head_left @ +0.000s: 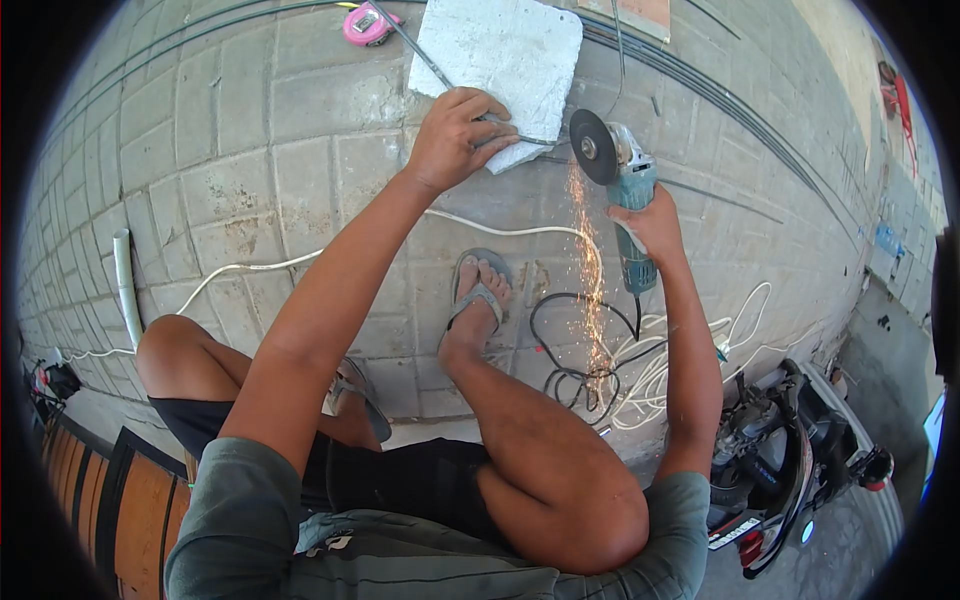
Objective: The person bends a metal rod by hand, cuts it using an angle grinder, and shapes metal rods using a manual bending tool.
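My left hand (464, 137) is closed round a thin metal rod (412, 42), pressing it over a white slab (497, 62) on the paving. The rod's bent end points right, toward the disc of an angle grinder (632, 205). My right hand (650, 227) grips the grinder's teal body from the right side. Orange sparks (582, 260) stream from the disc down past my sandalled foot. Whether the disc touches the rod end is hard to make out, though the sparks start there.
A pink tape measure (369, 26) lies left of the slab. Long rods (720, 95) stretch along the paving at upper right. Coiled white cable (640, 385) and a black cord (548, 320) lie by my foot. A motorbike (780, 460) stands lower right, a white pipe (127, 285) left.
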The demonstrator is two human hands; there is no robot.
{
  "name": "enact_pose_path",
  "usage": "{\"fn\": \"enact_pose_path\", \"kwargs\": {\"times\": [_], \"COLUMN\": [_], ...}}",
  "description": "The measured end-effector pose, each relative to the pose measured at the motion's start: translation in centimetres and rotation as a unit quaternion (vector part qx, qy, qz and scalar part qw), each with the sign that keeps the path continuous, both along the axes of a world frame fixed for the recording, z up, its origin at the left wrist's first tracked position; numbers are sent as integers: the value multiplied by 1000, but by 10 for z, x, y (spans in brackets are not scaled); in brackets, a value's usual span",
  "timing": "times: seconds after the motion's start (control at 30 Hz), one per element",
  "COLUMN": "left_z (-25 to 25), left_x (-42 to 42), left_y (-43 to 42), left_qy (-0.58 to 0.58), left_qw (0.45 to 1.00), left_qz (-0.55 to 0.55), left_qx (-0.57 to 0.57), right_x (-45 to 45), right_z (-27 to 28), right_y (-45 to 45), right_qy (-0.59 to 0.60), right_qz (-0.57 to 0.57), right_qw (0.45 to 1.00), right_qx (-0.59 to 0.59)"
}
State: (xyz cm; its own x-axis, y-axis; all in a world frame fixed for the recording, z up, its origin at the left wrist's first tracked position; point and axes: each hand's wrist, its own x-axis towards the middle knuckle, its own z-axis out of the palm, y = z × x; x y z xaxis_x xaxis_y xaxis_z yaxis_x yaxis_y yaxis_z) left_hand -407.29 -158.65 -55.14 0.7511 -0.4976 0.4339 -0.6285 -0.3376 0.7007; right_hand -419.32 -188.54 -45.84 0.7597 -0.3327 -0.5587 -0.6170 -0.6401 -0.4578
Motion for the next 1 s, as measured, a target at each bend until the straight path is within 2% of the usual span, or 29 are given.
{"fn": "enact_pose_path", "kwargs": {"times": [0.57, 0.67, 1.0], "left_z": [-2, -2, -5], "left_x": [1, 0, 1], "left_y": [-1, -1, -1], "left_qy": [-2, -4, -7], "left_qw": [1000, 1000, 1000], "left_qz": [2, 2, -2], "left_qx": [-15, -20, -17], "right_x": [-7, -7, -7], "right_z": [1, 1, 2], "right_y": [1, -1, 0], "right_qy": [-13, 10, 11], "right_qz": [28, -1, 1], "right_qw": [999, 1000, 1000], "right_qx": [-33, 2, 1]}}
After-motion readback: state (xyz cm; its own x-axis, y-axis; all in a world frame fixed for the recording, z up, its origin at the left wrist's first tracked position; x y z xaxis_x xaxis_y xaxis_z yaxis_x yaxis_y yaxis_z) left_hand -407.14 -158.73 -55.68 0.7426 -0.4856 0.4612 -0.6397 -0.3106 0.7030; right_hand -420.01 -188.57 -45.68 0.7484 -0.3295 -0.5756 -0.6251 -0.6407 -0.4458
